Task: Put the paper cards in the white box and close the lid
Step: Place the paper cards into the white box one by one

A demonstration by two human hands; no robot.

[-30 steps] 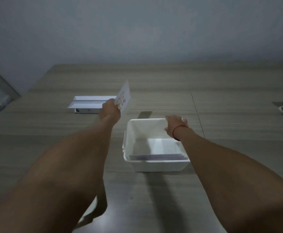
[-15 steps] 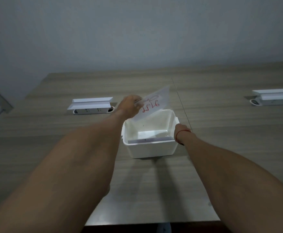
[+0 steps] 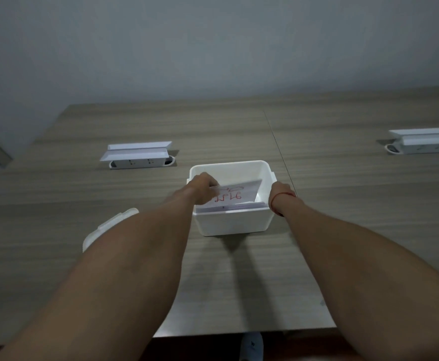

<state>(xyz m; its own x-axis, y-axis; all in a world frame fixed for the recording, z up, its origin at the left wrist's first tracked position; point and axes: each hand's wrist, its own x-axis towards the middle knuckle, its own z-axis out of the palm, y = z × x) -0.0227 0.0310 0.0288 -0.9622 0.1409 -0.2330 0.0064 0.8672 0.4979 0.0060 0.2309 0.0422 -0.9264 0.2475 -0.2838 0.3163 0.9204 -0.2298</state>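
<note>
**Card lowered from above the rim into the box**

Dropped since half a second ago: paper card (image 3: 235, 195), then held up over the far rim, now down inside the white box (image 3: 232, 222), tilted, red marker scrawl facing up, near edge resting on the stack of cards (image 3: 249, 205) already lying flat in the bottom. Pinched at its left end by the left hand (image 3: 203, 187), fingers closed on the paper and reaching over the left wall. Not yet released (still at a slant, so likely a moment from being laid flat). Right hand (image 3: 281, 190) set against the outside of the right wall, steadying; fingers hidden behind the box, so grip cannot be told. Red string (image 3: 282, 196) around that wrist.

For the task: probably one of the later cards, with no loose cards visible elsewhere on the counter (image 3: 239, 131). Lid still off; pale lid (image 3: 109, 225) lying to the left, partly hidden under the left forearm, within easy reach for closing.

Further out: wood-grain counter with a seam running away past the box, two white pop-up socket units, one at far left (image 3: 137, 155), one at far right (image 3: 424, 140). Beyond, a plain grey wall (image 3: 213, 48), dim light.
</note>
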